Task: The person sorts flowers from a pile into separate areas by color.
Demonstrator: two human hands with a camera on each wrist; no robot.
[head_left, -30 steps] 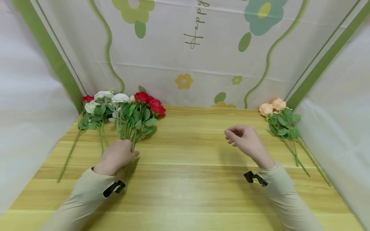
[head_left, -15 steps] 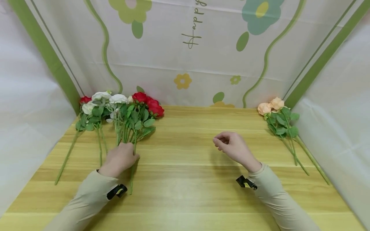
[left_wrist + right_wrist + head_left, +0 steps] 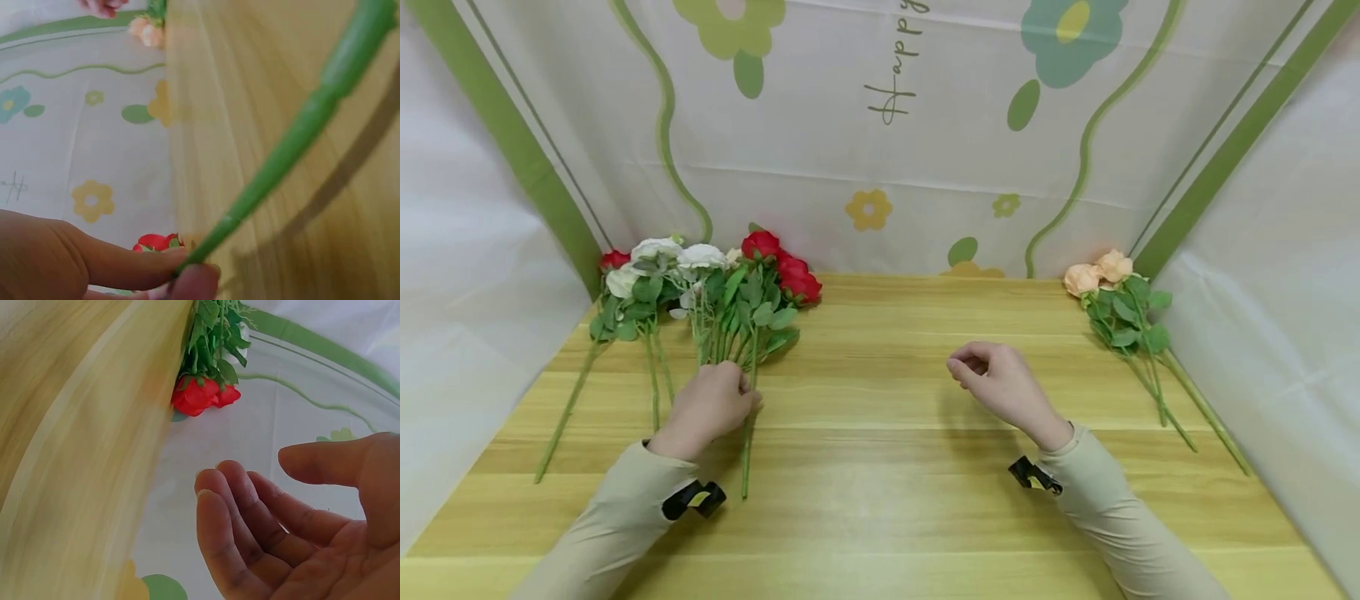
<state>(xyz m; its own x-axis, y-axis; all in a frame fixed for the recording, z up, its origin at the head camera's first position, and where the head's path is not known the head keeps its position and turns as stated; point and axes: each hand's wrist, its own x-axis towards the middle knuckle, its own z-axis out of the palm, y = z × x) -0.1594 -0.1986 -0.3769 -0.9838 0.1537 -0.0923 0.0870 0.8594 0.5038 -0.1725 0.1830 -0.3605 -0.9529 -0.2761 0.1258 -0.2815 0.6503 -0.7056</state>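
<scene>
My left hand (image 3: 709, 406) pinches the green stem (image 3: 290, 140) of a red rose (image 3: 761, 243) between thumb and fingers. In the left wrist view the stem slants up from the fingertips, its shadow on the wood beside it. The rose's leafy top overlaps another red rose (image 3: 799, 279) at the back left. Just left of these, white flowers (image 3: 702, 256) lie with their stems toward me, partly hidden by the hand. My right hand (image 3: 1003, 385) hovers over the table right of centre, fingers loosely curved, and the right wrist view shows nothing between thumb and fingers.
Peach roses (image 3: 1082, 280) lie on the right side of the wooden table (image 3: 880, 500), stems pointing toward me. One more red flower (image 3: 615, 260) is at the far left. A printed white cloth (image 3: 850, 150) rises behind the table's back edge, with white sheeting at both sides.
The right hand has moved left and a little toward me, away from the peach roses. In the left hand the stem's lower end has swung right, and the red rose has risen slightly.
</scene>
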